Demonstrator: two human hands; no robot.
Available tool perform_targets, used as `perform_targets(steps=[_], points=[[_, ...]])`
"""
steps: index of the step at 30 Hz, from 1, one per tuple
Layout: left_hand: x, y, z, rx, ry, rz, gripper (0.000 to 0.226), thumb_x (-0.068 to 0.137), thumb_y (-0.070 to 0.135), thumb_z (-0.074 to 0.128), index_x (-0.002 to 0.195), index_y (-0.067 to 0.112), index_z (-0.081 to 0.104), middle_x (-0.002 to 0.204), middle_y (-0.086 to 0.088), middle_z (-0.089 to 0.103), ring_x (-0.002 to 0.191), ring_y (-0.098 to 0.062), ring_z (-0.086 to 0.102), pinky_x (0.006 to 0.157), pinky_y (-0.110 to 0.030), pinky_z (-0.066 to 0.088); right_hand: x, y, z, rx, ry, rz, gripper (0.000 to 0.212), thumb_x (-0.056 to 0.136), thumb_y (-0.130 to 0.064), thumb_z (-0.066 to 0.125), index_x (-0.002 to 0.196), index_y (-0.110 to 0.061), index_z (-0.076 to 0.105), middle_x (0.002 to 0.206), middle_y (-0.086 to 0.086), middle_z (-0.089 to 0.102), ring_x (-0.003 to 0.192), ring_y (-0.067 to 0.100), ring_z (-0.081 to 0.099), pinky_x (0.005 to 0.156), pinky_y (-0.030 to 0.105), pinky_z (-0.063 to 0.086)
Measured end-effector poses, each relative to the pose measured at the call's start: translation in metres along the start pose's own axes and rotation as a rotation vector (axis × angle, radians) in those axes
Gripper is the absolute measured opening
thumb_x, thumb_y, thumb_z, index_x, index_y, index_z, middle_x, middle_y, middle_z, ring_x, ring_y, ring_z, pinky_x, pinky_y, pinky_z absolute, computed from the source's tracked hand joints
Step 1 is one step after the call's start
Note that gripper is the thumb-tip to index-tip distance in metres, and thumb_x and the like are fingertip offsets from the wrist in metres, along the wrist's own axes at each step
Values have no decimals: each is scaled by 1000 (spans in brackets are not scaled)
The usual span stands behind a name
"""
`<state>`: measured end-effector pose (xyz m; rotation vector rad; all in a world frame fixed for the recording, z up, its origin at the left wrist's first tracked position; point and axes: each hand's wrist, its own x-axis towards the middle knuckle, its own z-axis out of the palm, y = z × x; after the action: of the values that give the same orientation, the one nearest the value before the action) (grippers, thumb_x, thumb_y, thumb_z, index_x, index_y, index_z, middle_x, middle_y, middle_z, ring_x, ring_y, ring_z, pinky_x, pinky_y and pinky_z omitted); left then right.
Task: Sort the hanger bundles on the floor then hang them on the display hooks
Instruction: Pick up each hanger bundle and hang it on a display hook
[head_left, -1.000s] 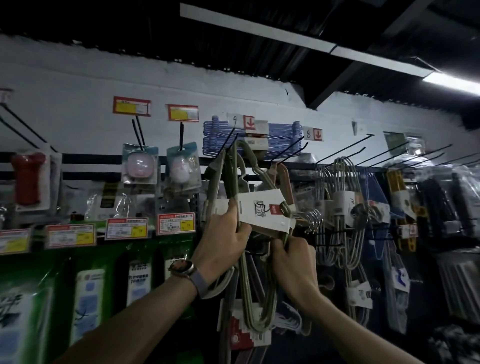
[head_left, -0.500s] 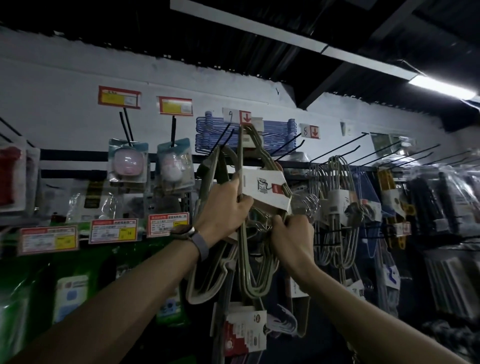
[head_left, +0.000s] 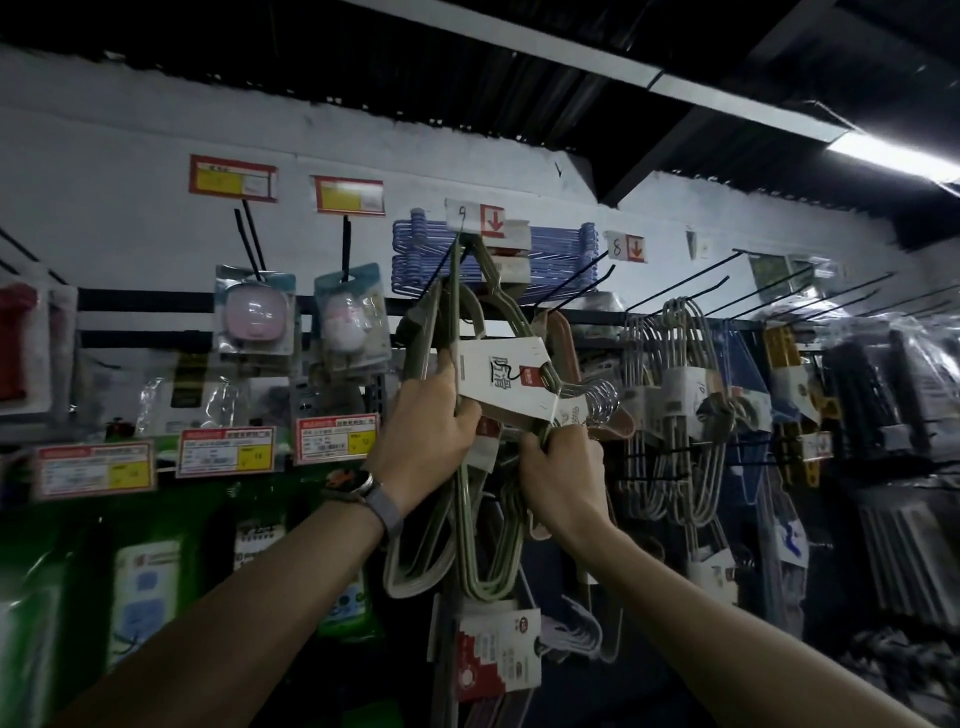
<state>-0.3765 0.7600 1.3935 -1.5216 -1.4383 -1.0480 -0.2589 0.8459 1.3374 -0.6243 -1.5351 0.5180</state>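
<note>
I hold a bundle of olive-green hangers (head_left: 470, 525) with a white paper band (head_left: 501, 376) up against the display wall. My left hand (head_left: 426, 421) grips the bundle's left side just beside the band. My right hand (head_left: 563, 475) grips it lower on the right, under the chrome hooks (head_left: 597, 402). The bundle's top reaches a black display hook (head_left: 447, 257) under the tag marked 9. Whether it hangs on that hook I cannot tell. A second olive bundle (head_left: 415, 561) hangs behind, to the left.
Blue hangers (head_left: 550, 254) lie stacked on top behind the hook. Bare black hooks (head_left: 685, 280) stick out to the right, above grey hanger bundles (head_left: 675, 405). Packaged goods (head_left: 254, 312) and price tags (head_left: 226, 452) fill the wall at left. More banded bundles (head_left: 498, 660) hang below.
Both hands have lifted the olive bundle higher, and its top now reaches the hook under tag 9. The grips stay the same.
</note>
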Motion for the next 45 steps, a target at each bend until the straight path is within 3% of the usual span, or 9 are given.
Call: perform_targets(steps=[5, 11, 13, 16, 21, 25, 34, 41, 45], points=[[12, -5, 10, 170, -162, -220, 56, 99, 9, 49, 150, 4, 27, 117, -14, 65, 101, -32, 64, 72, -30, 45, 14, -6, 10, -134, -82, -25, 36, 97, -16, 55, 62, -18, 48, 72, -2, 53, 63, 16, 52, 55, 27, 39], [15, -17, 25, 352, -231, -230, 49, 97, 6, 55, 140, -8, 37, 125, -21, 57, 116, -39, 59, 91, -44, 54, 0, -7, 22, -65, -289, 54, 11, 88, -27, 61, 91, -18, 66, 86, 2, 70, 80, 25, 69, 61, 28, 53], [13, -12, 26, 436, -250, -221, 47, 100, 4, 51, 141, -12, 35, 129, -24, 54, 120, -39, 57, 97, -44, 49, -16, -2, 30, -60, -346, 54, 51, 80, -36, 59, 128, -19, 55, 100, 4, 71, 91, 29, 70, 76, 40, 61], [12, -13, 32, 497, -230, -214, 47, 100, 2, 45, 143, -13, 31, 128, -24, 58, 119, -36, 59, 98, -42, 50, -35, 8, 47, -112, -492, 73, 101, 83, -32, 60, 163, -21, -1, 117, 12, 69, 101, 34, 67, 82, 41, 56], [10, -24, 45, 461, -202, -231, 47, 103, 1, 38, 147, -11, 28, 124, -22, 59, 111, -34, 63, 83, -38, 52, -41, 20, 77, -181, -634, 60, 108, 65, -45, 59, 161, -23, 13, 154, 20, 43, 134, 44, 48, 106, 51, 48], [10, -41, 52, 412, -148, -273, 54, 104, 1, 35, 153, -7, 14, 119, -21, 64, 105, -35, 66, 69, -32, 41, -36, 26, 89, -198, -715, 36, 94, 78, -46, 67, 160, -28, 25, 160, 13, 32, 144, 41, 35, 115, 49, 40], [-11, -43, 50, 411, -182, -298, 70, 98, 1, 48, 157, -2, 13, 120, -22, 62, 106, -39, 64, 68, -39, 48, -55, 55, 70, -341, -716, -103, 97, 89, -37, 62, 166, -30, 4, 174, 1, -6, 157, 33, 19, 120, 45, 36], [-72, 9, 27, 325, -277, -280, 36, 97, 25, 53, 128, 7, 55, 119, -16, 57, 102, -40, 62, 75, -43, 52, -80, 61, -15, -384, -714, -189, 79, 94, -29, 61, 164, -27, 25, 168, 3, 29, 150, 29, 35, 117, 43, 40], [-140, 59, 28, 170, -336, -287, 40, 98, 34, 56, 135, 17, 59, 126, -8, 60, 112, -31, 60, 86, -39, 52, -112, 81, -81, -490, -688, -192, 44, 97, -35, 54, 139, -24, 57, 141, 4, 59, 125, 31, 58, 95, 46, 54]])
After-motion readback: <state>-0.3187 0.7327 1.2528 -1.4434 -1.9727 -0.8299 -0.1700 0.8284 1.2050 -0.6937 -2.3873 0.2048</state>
